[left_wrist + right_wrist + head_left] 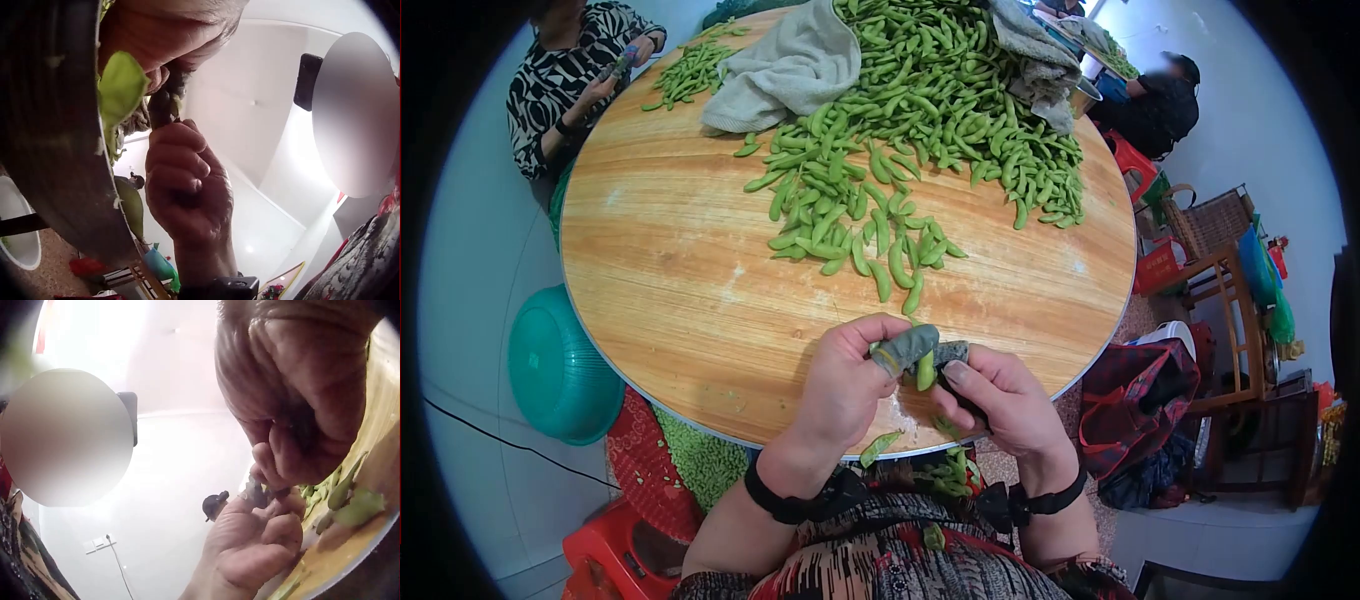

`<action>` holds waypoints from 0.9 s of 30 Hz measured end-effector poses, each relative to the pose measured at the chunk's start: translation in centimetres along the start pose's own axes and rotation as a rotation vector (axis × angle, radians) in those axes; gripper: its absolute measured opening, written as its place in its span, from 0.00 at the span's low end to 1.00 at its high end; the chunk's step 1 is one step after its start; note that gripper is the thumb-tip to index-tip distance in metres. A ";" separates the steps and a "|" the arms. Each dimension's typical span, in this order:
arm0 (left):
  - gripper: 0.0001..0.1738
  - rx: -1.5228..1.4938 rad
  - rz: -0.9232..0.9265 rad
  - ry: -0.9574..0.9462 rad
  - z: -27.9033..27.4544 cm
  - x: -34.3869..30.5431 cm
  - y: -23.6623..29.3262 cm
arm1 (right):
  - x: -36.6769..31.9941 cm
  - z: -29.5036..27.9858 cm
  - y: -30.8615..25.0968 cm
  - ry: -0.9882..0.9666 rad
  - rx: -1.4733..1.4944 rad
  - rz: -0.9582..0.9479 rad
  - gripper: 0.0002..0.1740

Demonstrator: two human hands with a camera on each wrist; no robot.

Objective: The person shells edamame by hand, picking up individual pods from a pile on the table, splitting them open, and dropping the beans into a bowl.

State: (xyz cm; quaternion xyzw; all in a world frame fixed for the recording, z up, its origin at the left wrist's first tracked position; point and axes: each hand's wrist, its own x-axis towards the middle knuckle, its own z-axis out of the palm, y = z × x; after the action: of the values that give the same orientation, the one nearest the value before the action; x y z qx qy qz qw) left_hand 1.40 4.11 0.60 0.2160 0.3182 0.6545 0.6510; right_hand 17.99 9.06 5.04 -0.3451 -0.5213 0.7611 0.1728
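Over the near edge of the table, my left hand (837, 380) and right hand (1012, 400) meet at a green soybean pod (926, 372). Grey-green covering wraps a digit of the left hand, which pinches the pod from its side. The right hand's fingers curl in at the pod from the other side, with a grey speckled finger covering and something dark below the thumb. In the left wrist view the right hand (187, 181) shows curled fingers; the right wrist view shows the left hand (256, 550) likewise. The fingers partly hide the pod.
A large pile of soybean pods (930, 90) covers the back of the round wooden table (670, 240), with grey cloths (790, 70) over it. Loose pods (830, 215) trail forward. Left stand a green basin (565, 365) and red stool (625, 550). Other people sit around.
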 end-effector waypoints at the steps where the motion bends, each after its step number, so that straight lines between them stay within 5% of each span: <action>1: 0.07 0.062 0.008 -0.004 0.0 -0.1 0.1 | 0.1 -0.1 0.2 0.001 0.004 -0.011 0.12; 5: 0.07 0.325 0.162 0.048 0.7 -0.1 -0.1 | 0.0 0.2 0.1 0.000 0.085 0.002 0.11; 7: 0.08 -0.029 0.000 -0.125 0.1 -0.1 0.1 | 0.0 0.1 0.4 -0.039 0.212 0.035 0.11; 12: 0.09 -0.133 -0.100 -0.127 0.2 -0.1 0.5 | 0.1 0.4 -0.1 -0.057 0.419 0.097 0.11; 14: 0.10 -0.113 -0.112 -0.065 1.0 0.1 0.1 | 0.7 0.5 0.0 0.048 0.130 -0.078 0.10; 16: 0.13 0.429 0.198 0.073 1.5 0.4 -1.0 | 1.6 1.0 0.8 0.165 -0.094 -0.206 0.09; 17: 0.13 0.432 0.196 0.071 1.5 0.3 -0.8 | 1.9 1.2 1.0 0.281 -0.323 -0.330 0.08; 20: 0.17 0.175 0.142 0.133 1.4 0.2 -0.1 | 2.4 1.3 -0.2 0.277 -0.013 -0.136 0.07; 24: 0.19 0.138 0.165 0.154 1.3 0.0 0.2 | 3.3 1.6 0.3 0.208 0.140 -0.168 0.08; 27: 0.18 0.208 0.207 0.172 0.4 0.0 0.0 | 3.2 2.7 1.0 0.335 -0.352 -0.296 0.09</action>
State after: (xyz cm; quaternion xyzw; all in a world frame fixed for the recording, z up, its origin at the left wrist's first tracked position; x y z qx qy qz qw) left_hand 1.69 4.18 0.86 0.2572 0.4149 0.6975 0.5246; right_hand 13.93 8.85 3.63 -0.4109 -0.6543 0.5577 0.3033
